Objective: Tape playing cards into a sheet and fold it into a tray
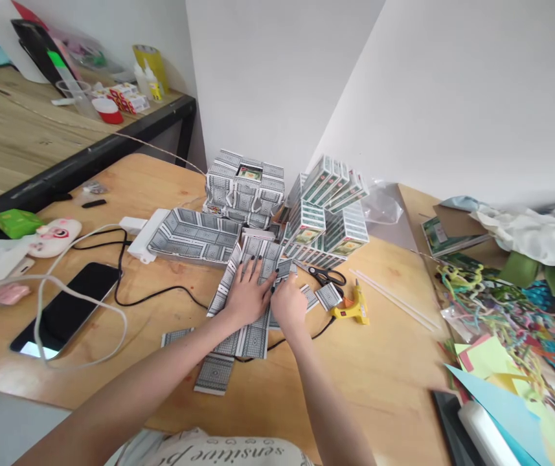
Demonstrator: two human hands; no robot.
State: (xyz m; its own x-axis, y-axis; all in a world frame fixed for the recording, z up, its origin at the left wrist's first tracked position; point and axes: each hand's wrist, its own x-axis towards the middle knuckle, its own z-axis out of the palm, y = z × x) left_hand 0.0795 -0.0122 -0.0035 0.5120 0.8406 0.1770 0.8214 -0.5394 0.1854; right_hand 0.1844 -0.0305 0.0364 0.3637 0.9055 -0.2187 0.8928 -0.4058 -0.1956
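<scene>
My left hand (248,291) lies with fingers spread on a panel of joined grey patterned cards (258,336). Just right of it, my right hand (289,301) has its fingers curled round a small card piece (284,268) at the panel's right edge. Behind the left hand stands an open card tray (194,236). A card-covered box (245,184) rises behind the panel, and stacked green-and-white card boxes (328,213) are to its right. Loose cards (215,373) lie at the near left, another card (328,296) at the right.
Black scissors (328,276) and a yellow glue gun (355,307) lie right of my hands. A phone (68,310), with white and black cables around it, is at the left. Clear sticks (394,299), colourful scraps (491,304) and papers (505,401) are at the right.
</scene>
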